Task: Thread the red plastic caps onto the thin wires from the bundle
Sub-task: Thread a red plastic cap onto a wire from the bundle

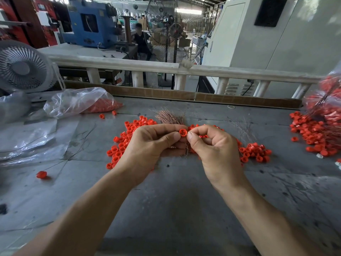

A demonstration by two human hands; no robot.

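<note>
Both hands meet over the grey table (175, 200): the left hand (149, 143) pinches a red cap (183, 133) at its fingertips with the copper wire bundle (170, 117) tucked under its curled fingers, while the right hand (212, 145) is curled, thumb against the cap. Loose red caps (121, 145) lie scattered beneath them, with a wired heap (313, 133) at the right. A plastic bag (79, 102) of caps and a small fan (22, 67) sit left, before a white railing (147, 66) and factory machines.

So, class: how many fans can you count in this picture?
2: a white desk fan at the far left beside the table, and a tall pedestal fan behind the railing. Others may be hidden farther back.
</note>
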